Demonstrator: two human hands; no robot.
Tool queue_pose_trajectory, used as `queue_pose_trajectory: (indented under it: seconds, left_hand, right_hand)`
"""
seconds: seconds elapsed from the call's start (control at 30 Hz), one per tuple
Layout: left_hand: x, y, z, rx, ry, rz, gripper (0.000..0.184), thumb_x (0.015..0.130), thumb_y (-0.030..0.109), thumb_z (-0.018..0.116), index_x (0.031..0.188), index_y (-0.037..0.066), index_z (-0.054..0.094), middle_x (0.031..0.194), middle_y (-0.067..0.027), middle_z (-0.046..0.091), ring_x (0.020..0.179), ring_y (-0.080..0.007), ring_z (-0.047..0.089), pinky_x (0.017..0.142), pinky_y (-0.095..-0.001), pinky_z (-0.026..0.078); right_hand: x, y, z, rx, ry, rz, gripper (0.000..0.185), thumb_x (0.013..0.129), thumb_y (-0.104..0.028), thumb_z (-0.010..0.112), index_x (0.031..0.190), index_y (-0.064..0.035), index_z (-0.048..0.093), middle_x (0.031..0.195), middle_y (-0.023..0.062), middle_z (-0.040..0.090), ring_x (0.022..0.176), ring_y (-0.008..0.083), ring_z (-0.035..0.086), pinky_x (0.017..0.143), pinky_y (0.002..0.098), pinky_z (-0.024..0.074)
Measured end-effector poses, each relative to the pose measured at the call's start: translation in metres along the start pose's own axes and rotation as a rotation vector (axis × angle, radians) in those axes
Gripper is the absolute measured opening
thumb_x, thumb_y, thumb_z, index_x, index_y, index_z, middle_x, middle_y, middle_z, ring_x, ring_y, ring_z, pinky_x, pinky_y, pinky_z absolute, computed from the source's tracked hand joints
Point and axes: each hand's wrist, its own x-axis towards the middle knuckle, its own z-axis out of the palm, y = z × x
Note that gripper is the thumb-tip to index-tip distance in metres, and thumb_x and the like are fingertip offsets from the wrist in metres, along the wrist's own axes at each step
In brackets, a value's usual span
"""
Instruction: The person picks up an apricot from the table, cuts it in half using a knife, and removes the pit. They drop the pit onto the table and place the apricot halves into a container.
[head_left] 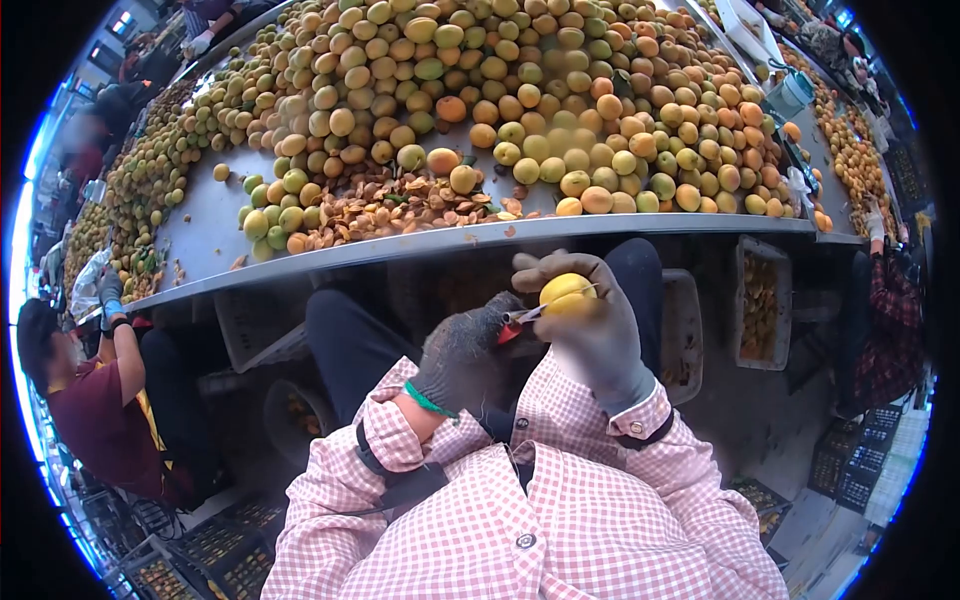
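Observation:
My left hand (465, 352), in a dark grey glove with a green band at the wrist, is closed around a small knife (508, 330) with a red handle. The knife's short blade meets the side of a yellow apricot (567, 294). That apricot sits in my right hand (597, 335), which wears a grey glove and has its fingers curled around the fruit. Both hands are over my lap, just in front of the table edge. Beyond them, a heap of brown apricot stones (390, 212) lies on the metal table (215, 230).
A large pile of apricots (560, 100) covers much of the table. Below its edge stand a crate of fruit pieces (762, 305), a pale crate (682, 335) and a bucket (298, 415). A person in maroon (100, 430) works at left, another in plaid (895, 325) at right.

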Motion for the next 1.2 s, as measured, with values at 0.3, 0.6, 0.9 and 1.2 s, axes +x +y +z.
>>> queue_pose_trajectory:
  seconds: [0.3,0.6,0.9,1.2]
  left_hand:
    - [-0.006,-0.005,-0.006,0.103,0.018,-0.094,0.034,0.078,0.018,0.070,0.109,0.011,0.059,0.090,-0.0184,0.065,0.086,-0.0392,0.062,0.069,-0.0433,0.050]
    - [-0.034,-0.020,0.017,0.027,0.119,-0.173,0.036,0.077,0.016,0.067,0.111,0.011,0.058,0.090,-0.0200,0.064,0.085,-0.0405,0.061,0.069,-0.0442,0.050]
    - [-0.042,-0.016,-0.010,-1.061,0.211,-0.244,0.027,0.084,0.001,0.065,0.109,0.002,0.057,0.101,-0.0063,0.062,0.093,-0.0141,0.061,0.083,-0.0278,0.050]
    - [-0.002,0.015,-0.022,-0.485,0.036,0.043,0.071,0.065,0.014,0.085,0.126,0.004,0.051,0.120,-0.0094,0.054,0.110,-0.0187,0.054,0.093,-0.0293,0.045]
  right_hand:
    - [0.003,-0.011,0.008,-0.102,0.019,0.007,0.070,0.084,-0.054,0.060,0.128,-0.0016,0.044,0.107,0.0094,0.058,0.107,0.0204,0.053,0.101,0.0359,0.0375]
    - [-0.005,0.025,0.024,0.665,0.206,0.163,0.060,0.090,-0.048,0.053,0.126,-0.0009,0.045,0.112,0.0099,0.059,0.108,0.0249,0.055,0.100,0.0401,0.0398]
    - [-0.010,-0.005,0.001,0.505,0.202,0.449,0.034,0.095,-0.024,0.052,0.121,-0.0025,0.054,0.102,0.0073,0.061,0.081,0.0149,0.057,0.069,0.0258,0.0463]
    - [-0.017,0.010,0.011,0.183,0.142,0.404,0.033,0.097,-0.033,0.049,0.104,-0.0030,0.058,0.092,0.0049,0.062,0.081,0.0166,0.061,0.073,0.0265,0.0517]
